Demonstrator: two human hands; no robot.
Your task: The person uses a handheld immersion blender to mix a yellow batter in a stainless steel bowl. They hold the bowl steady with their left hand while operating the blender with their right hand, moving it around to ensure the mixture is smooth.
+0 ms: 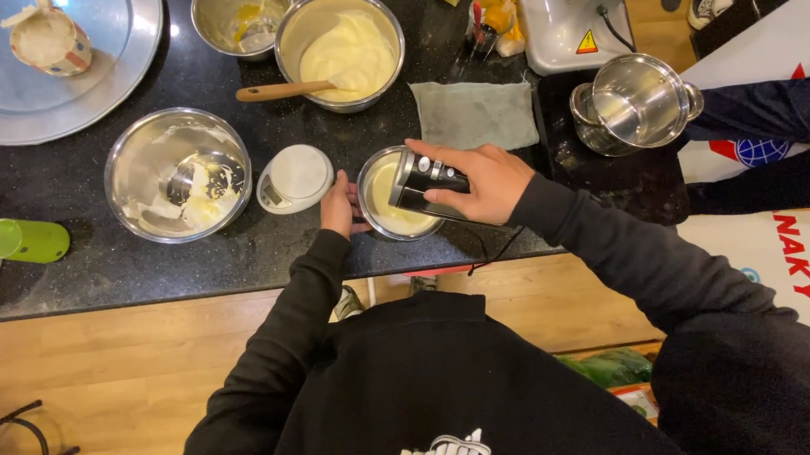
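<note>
right hand clenches a black-and-silver electric hand mixer over a small steel bowl of pale yellow batter on the black desk; left hand fingers grasp the bowl's rim.

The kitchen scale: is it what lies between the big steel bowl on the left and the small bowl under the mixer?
Yes, in the head view the white kitchen scale sits between the big steel bowl and the small bowl.
</note>
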